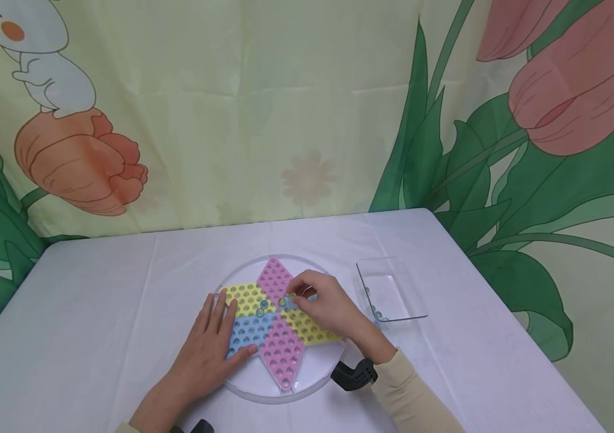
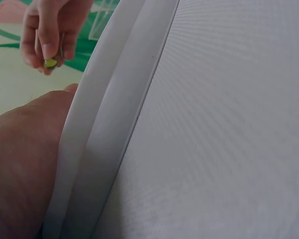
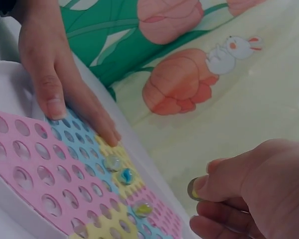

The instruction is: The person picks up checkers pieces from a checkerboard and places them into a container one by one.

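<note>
**marble_mike:** So the right hand (image 1: pixel 320 304) is over the middle of the Chinese checkers board (image 1: pixel 279 355), thumb and fingertips pinched on one small glass marble (image 3: pixel 193 189). It shows greenish-yellow from the left wrist view. The left hand (image 1: pixel 206 346) lies flat with fingers spread, pressing down on the blue section and the board's near-left edge.

**peg_hopper:** Yeah, that flat hand looks like it's keeping the board from sliding on the white tablecloth (image 1: pixel 95 313). I count three more marbles (image 3: pixel 124 175) seated in holes near the centre, and a few left in the clear tray (image 1: pixel 390 288) just to the right of the board.

**marble_mike:** How would you say that marble handles?

**peg_hopper:** My guess: hard, smooth, slick, light for the hand but dense enough to roll away if it slips. It won't squash, so all the grip has to come from the fingertip pads on opposite sides, across the widest part. Pinch off-centre and it probably squirts out.

**marble_mike:** And glass, so a drop onto the plastic could bounce it or chip it, I'd think.

**peg_hopper:** The holes are shallow dimples, so it likely wants lowering right into one before letting go. The board itself looks like thin rigid plastic, light, easy to nudge.
</note>
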Tool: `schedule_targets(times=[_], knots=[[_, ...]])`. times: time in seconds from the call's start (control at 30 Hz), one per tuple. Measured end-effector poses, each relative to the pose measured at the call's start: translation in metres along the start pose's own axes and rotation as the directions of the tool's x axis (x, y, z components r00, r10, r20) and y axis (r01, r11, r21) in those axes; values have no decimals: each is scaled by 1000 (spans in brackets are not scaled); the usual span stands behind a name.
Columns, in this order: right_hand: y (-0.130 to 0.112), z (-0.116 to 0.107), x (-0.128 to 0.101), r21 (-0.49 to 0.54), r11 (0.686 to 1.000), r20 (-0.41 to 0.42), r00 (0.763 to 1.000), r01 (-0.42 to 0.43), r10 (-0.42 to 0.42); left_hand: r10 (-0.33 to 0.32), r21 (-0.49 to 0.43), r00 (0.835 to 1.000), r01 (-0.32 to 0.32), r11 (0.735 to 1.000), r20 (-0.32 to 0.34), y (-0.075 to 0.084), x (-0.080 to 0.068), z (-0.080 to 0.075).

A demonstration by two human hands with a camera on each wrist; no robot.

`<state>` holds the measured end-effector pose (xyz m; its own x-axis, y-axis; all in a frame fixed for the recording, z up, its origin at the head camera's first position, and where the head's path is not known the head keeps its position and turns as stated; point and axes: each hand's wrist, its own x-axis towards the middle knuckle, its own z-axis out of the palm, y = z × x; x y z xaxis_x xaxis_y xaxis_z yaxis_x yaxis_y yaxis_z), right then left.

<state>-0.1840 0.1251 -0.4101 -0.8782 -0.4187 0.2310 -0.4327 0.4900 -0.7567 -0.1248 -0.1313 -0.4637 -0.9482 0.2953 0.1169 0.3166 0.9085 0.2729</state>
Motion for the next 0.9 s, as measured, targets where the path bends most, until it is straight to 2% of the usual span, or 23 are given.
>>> schedule_targets(times=[0.13,0.4,0.63,0.9], knots=[[1,-7,0,12,1000,-38,999,-28,28,2,-3,1000,-2,1000,-5,-1,0,1],[8,-24,-1,79,996,-94,995,-28,35,22,-8,999,-22,1000,-34,-2,0,2],[11,-40,-6,118,991,-141,987,-60,77,15,-5,1000,-15,1000,-16,-2,-1,2],[17,-59,-12,116,987,-241,961,-109,135,18,-1,1000,-18,1000,-11,-2,-1,1]])
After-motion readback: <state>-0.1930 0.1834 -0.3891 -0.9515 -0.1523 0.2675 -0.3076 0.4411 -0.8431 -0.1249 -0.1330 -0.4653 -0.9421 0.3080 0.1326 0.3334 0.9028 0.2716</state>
